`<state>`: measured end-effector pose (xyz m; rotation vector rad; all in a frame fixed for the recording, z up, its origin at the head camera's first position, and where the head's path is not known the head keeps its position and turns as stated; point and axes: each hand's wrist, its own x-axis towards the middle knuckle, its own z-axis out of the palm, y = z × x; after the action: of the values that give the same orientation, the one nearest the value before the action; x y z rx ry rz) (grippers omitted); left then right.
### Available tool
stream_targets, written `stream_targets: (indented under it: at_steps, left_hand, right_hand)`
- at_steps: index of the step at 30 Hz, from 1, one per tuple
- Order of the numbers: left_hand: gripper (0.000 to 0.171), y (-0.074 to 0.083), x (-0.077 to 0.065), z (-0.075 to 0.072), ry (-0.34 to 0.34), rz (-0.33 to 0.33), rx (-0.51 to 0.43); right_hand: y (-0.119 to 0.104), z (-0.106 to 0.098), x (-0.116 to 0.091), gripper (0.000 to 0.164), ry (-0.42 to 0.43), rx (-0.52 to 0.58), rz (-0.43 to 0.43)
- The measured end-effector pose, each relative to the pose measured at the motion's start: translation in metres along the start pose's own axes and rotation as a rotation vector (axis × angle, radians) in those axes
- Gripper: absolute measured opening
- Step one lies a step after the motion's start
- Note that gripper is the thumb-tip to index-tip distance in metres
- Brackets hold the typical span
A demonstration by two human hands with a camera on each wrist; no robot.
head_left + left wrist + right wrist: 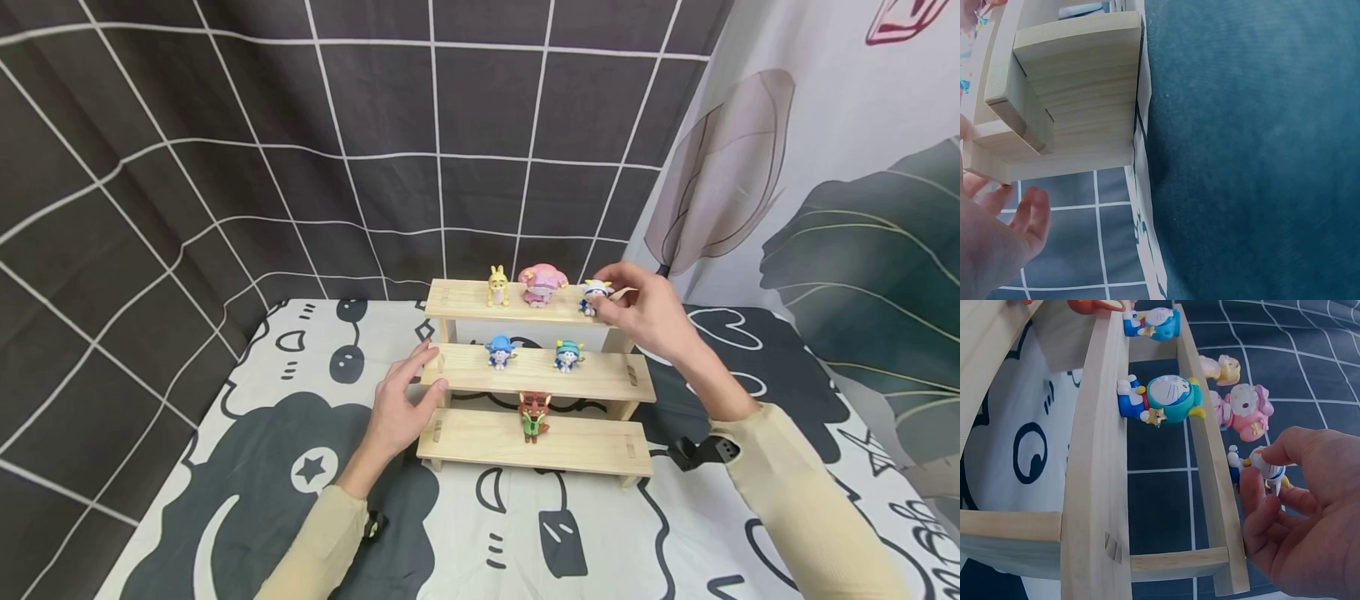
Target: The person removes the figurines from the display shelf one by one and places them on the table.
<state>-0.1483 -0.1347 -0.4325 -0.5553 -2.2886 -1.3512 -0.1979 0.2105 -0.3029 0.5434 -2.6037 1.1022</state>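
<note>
My right hand (647, 307) pinches the white figurine (595, 289) at the top shelf's (467, 303) right end, my left hand (400, 405) rests unclenched at the middle shelf's (517, 380) left end, wooden stand (483, 443) on patterned cloth (457, 533), dark grid curtain (483, 100) behind, figurine facing front, long axis roughly upright.

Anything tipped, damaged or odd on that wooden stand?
Nothing stands out. The pale wooden three-tier stand shows no visible damage; its red fox figurine looks upright, as do the others, including the white-capped blue figurine pinched by the right hand.
</note>
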Motion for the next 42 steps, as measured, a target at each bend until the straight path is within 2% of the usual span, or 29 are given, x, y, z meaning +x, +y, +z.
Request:
stream_targets:
  at_steps: [14,21,42]
  left_hand:
    - [0.044,-0.003,0.001,0.000,0.004,0.024,-0.005]
    - [0.044,-0.002,0.001,-0.001,0.003,0.014,0.004]
    - [0.044,-0.002,0.002,0.000,0.006,0.029,-0.002]
  right_hand:
    - [-0.008,-0.008,-0.024,0.025,0.038,-0.009,-0.037]
    - [-0.014,-0.011,-0.039,0.027,0.049,-0.008,-0.068]
    - [-0.025,-0.002,-0.071,0.033,0.044,0.009,-0.157]
